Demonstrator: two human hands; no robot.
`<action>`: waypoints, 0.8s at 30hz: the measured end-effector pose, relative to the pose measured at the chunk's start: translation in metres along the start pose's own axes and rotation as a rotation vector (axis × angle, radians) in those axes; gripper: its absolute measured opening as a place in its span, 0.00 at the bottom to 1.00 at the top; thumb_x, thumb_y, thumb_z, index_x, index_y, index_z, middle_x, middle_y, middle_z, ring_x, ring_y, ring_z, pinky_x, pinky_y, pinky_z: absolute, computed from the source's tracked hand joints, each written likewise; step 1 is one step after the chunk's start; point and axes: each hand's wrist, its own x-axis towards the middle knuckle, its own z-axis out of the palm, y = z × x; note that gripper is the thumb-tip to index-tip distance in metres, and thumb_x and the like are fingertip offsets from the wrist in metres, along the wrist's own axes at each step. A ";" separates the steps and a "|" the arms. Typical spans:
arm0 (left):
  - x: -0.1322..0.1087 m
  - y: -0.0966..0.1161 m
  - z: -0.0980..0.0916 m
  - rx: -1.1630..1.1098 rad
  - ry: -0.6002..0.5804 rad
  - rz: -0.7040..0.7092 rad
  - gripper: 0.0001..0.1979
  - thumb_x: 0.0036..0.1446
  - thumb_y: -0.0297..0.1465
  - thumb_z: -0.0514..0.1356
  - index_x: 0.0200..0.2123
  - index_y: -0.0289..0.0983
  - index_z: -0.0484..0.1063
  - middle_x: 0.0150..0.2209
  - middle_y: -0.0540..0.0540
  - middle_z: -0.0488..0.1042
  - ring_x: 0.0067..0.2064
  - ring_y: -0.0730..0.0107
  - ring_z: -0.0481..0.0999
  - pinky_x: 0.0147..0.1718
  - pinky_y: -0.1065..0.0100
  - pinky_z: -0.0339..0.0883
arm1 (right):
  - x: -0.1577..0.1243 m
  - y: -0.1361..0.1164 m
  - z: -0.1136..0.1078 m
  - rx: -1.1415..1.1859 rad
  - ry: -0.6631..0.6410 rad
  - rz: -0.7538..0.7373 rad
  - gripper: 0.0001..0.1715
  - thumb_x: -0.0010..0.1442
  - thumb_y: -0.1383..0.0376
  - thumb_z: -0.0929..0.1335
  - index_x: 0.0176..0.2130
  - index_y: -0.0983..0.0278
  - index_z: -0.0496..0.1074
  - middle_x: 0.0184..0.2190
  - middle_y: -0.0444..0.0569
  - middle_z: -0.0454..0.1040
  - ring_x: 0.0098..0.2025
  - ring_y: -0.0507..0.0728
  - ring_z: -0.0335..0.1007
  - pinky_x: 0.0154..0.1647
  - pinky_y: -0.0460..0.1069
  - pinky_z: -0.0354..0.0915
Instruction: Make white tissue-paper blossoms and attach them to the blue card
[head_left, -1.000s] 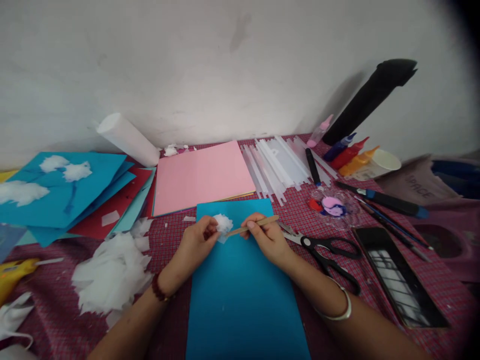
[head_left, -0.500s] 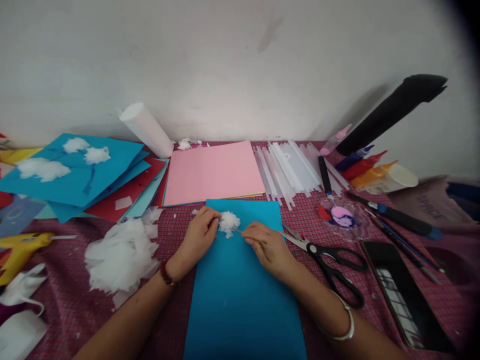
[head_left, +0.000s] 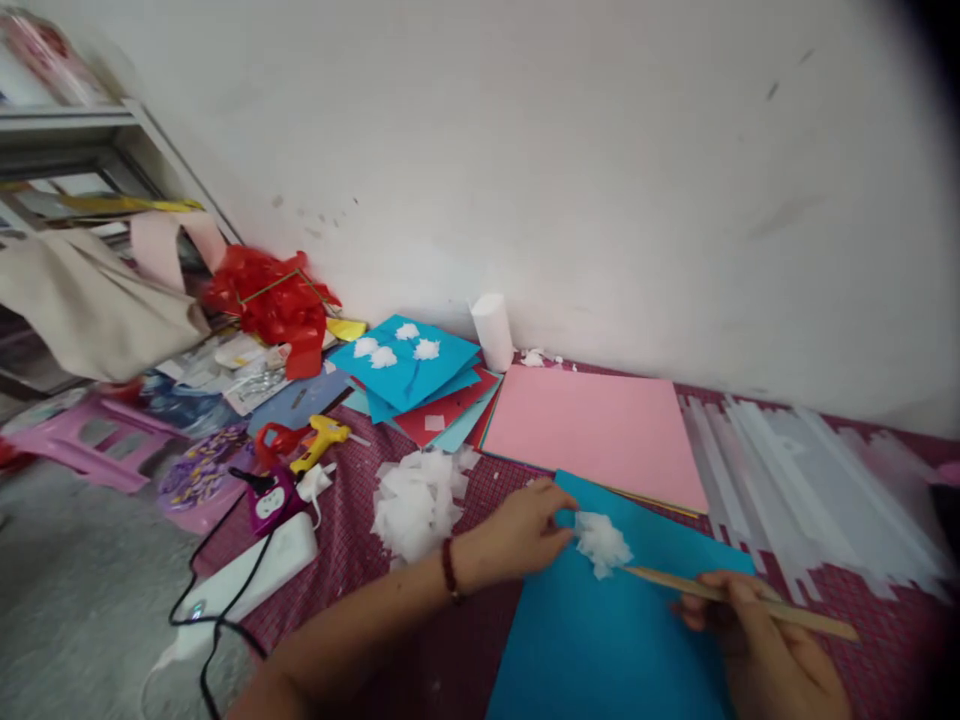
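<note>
A blue paper sheet [head_left: 600, 640] lies in front of me on the checked red cloth. On its upper part sits a small white tissue puff [head_left: 602, 543]. My left hand [head_left: 517, 532] pinches the puff's left side with its fingertips. My right hand [head_left: 757, 645] is closed round a thin wooden stick [head_left: 739, 598], whose tip touches the puff from the right.
A pink sheet [head_left: 600, 428] lies behind the blue one, with white strips [head_left: 810, 480] to its right. A heap of white tissue [head_left: 416, 500] sits left of my hand. Farther left are a yellow glue gun [head_left: 319, 440], a white power strip [head_left: 247, 580], stacked coloured papers [head_left: 409, 375] and a white roll [head_left: 493, 332].
The view has swung left, bringing the shelf, red wrap and glue gun into sight. My hands stay on the puff, and the stick is now held lower and flatter.
</note>
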 end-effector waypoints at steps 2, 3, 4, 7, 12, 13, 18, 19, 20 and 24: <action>-0.006 -0.014 -0.040 0.069 -0.008 0.008 0.10 0.55 0.23 0.54 0.38 0.36 0.73 0.37 0.44 0.74 0.38 0.65 0.73 0.38 0.66 0.68 | 0.003 0.004 0.001 0.080 -0.019 0.095 0.18 0.56 0.50 0.67 0.31 0.62 0.73 0.22 0.49 0.73 0.24 0.59 0.71 0.28 0.53 0.72; -0.009 -0.025 -0.061 0.184 -0.004 -0.034 0.09 0.57 0.24 0.53 0.37 0.37 0.72 0.37 0.44 0.74 0.38 0.65 0.73 0.39 0.66 0.68 | 0.004 0.006 0.001 0.075 -0.054 0.099 0.18 0.56 0.50 0.67 0.31 0.62 0.73 0.22 0.49 0.73 0.25 0.59 0.71 0.28 0.52 0.72; -0.012 -0.038 -0.080 0.338 0.016 -0.100 0.09 0.58 0.25 0.53 0.38 0.36 0.72 0.37 0.43 0.74 0.39 0.63 0.73 0.40 0.64 0.67 | 0.005 0.009 0.001 0.048 -0.086 0.092 0.18 0.56 0.50 0.67 0.31 0.62 0.73 0.22 0.49 0.73 0.25 0.59 0.71 0.29 0.52 0.71; -0.020 -0.075 -0.119 0.766 0.002 -0.254 0.12 0.60 0.22 0.49 0.36 0.33 0.72 0.37 0.37 0.74 0.42 0.57 0.73 0.42 0.59 0.65 | 0.005 0.014 0.000 -0.053 -0.182 0.053 0.18 0.58 0.50 0.66 0.32 0.62 0.73 0.23 0.49 0.73 0.27 0.59 0.71 0.30 0.51 0.69; -0.027 -0.106 -0.119 0.803 -0.016 -0.258 0.13 0.55 0.17 0.49 0.35 0.31 0.72 0.36 0.36 0.74 0.41 0.55 0.72 0.42 0.59 0.64 | 0.003 0.013 0.000 -0.063 -0.170 0.046 0.21 0.59 0.49 0.65 0.32 0.63 0.73 0.22 0.50 0.73 0.26 0.59 0.70 0.30 0.51 0.68; -0.027 -0.108 -0.116 0.794 -0.009 -0.255 0.13 0.55 0.17 0.49 0.35 0.32 0.72 0.36 0.36 0.74 0.41 0.56 0.72 0.42 0.60 0.64 | 0.003 0.012 0.001 -0.060 -0.167 0.040 0.21 0.58 0.48 0.65 0.31 0.63 0.73 0.22 0.50 0.73 0.25 0.59 0.70 0.30 0.51 0.68; -0.021 -0.113 -0.114 0.756 0.064 -0.289 0.11 0.57 0.21 0.50 0.30 0.33 0.71 0.33 0.40 0.73 0.39 0.61 0.72 0.39 0.64 0.64 | 0.005 0.008 0.004 -0.038 -0.191 0.010 0.20 0.58 0.49 0.65 0.31 0.63 0.73 0.22 0.49 0.73 0.24 0.58 0.69 0.28 0.51 0.68; -0.021 -0.110 -0.115 0.734 0.082 -0.294 0.10 0.57 0.22 0.50 0.29 0.34 0.70 0.32 0.41 0.72 0.37 0.63 0.72 0.38 0.65 0.64 | 0.004 0.006 0.005 -0.034 -0.196 0.010 0.20 0.59 0.49 0.65 0.31 0.63 0.73 0.22 0.49 0.73 0.25 0.58 0.69 0.28 0.51 0.68; -0.021 -0.105 -0.115 0.671 0.106 -0.301 0.09 0.57 0.24 0.50 0.29 0.34 0.69 0.31 0.43 0.72 0.35 0.64 0.72 0.35 0.67 0.64 | 0.003 0.004 0.005 -0.033 -0.201 0.007 0.19 0.59 0.50 0.65 0.31 0.63 0.72 0.22 0.49 0.72 0.25 0.58 0.69 0.28 0.50 0.67; -0.019 -0.062 -0.102 -0.017 0.119 -0.316 0.05 0.53 0.30 0.53 0.28 0.36 0.66 0.24 0.50 0.67 0.26 0.71 0.67 0.25 0.72 0.60 | -0.002 -0.012 0.009 -0.064 -0.236 -0.033 0.17 0.62 0.52 0.63 0.31 0.61 0.71 0.20 0.46 0.70 0.25 0.57 0.67 0.28 0.50 0.64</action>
